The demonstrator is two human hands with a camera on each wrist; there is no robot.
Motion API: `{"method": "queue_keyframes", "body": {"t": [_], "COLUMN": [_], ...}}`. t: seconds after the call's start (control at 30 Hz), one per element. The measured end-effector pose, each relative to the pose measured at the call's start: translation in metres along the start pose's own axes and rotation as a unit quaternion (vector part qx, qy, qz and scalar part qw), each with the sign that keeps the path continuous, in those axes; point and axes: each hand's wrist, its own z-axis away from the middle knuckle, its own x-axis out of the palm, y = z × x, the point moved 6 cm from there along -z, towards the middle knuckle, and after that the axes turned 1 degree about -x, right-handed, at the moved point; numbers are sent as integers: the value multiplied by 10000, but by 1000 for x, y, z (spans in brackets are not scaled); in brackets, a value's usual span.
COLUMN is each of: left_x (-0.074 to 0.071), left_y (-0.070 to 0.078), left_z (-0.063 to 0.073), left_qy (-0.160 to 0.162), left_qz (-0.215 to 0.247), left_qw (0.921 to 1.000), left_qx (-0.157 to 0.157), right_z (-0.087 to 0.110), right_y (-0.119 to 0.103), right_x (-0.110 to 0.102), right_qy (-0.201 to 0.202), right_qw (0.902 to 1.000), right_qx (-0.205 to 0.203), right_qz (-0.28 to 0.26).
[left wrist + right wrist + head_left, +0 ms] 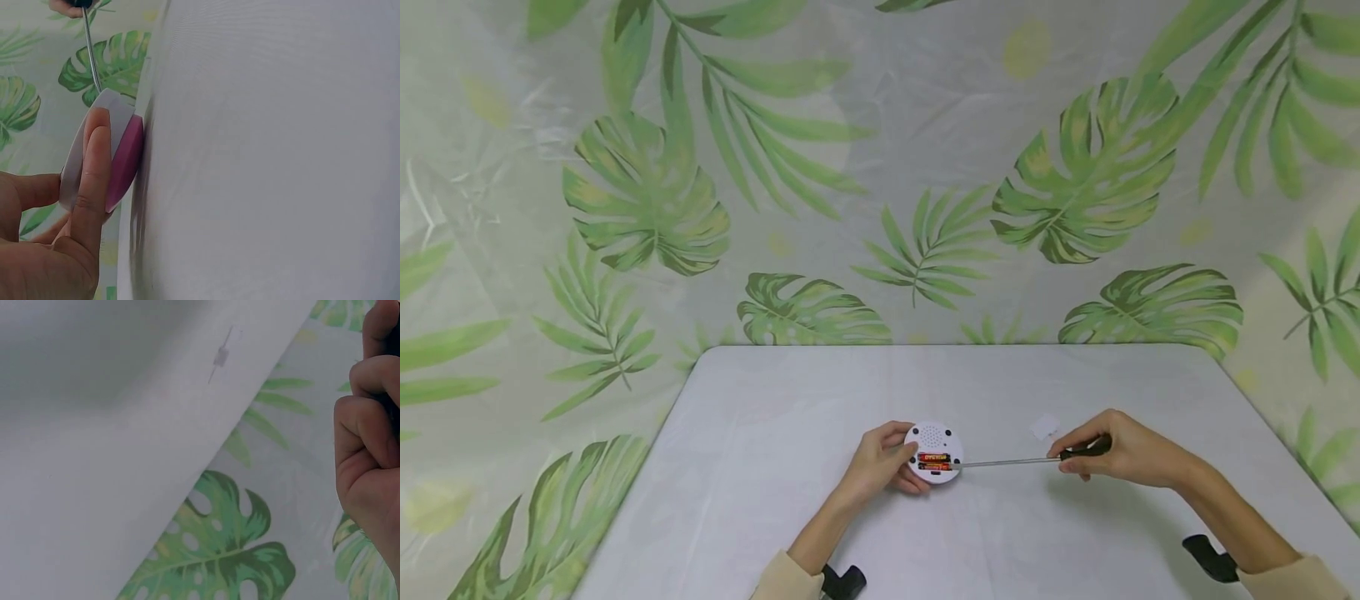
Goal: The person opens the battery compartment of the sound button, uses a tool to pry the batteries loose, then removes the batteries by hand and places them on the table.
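Note:
My left hand (887, 458) grips a round white battery-powered device (934, 435) by its left edge, thumb over the face that is turned up. That face has speaker holes, dark feet and an uncovered compartment with two red-orange batteries (935, 457). In the left wrist view the device's other side is pink (127, 159) and stands close to the tabletop; contact cannot be told. My right hand (1123, 450) holds a screwdriver (1011, 462) by its black handle. Its long metal shaft points left, with the tip at the batteries' right end. The right wrist view shows curled fingers (369, 425).
A small whitish piece (1045, 427) lies on the white table (775, 400), just left of and beyond the right hand. Black wrist mounts (1210, 558) sit by both sleeves. Behind the table's far edge hangs a leaf-patterned sheet (925, 150).

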Motion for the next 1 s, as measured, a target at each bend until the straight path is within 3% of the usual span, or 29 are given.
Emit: {"method": "queue_keyframes", "body": {"t": [0.1, 0.17, 0.33, 0.43, 0.53, 0.6, 0.7, 1.0], "left_x": [1, 2, 4, 5, 6, 8, 8, 11], "left_y": [0, 0, 3, 4, 5, 6, 7, 8], "left_z": [0, 0, 0, -1, -1, 0, 0, -2], "left_qy": [-6, -11, 9, -11, -50, -63, -60, -102], "left_qz": [-21, -60, -162, -233, -307, -353, -402, -377], "left_qw": [10000, 10000, 9998, 9997, 9994, 9992, 9989, 9990], "left_qx": [1, 22, 69, 90, 141, 187, 213, 216], "right_z": [0, -3, -21, -30, -35, -37, -39, -28], "right_y": [-13, -31, -81, -99, -106, -106, -101, -60], "right_x": [2, 4, 14, 19, 22, 22, 19, -1], "right_qy": [83, 217, 350, 297, 261, 228, 102, -131], "right_qw": [9991, 9927, 9501, 9366, 9312, 9318, 9403, 9818], "right_qx": [78, 203, 490, 589, 623, 641, 704, 924], "right_qz": [407, 1173, 3059, 3441, 3583, 3567, 3328, 1652]}}
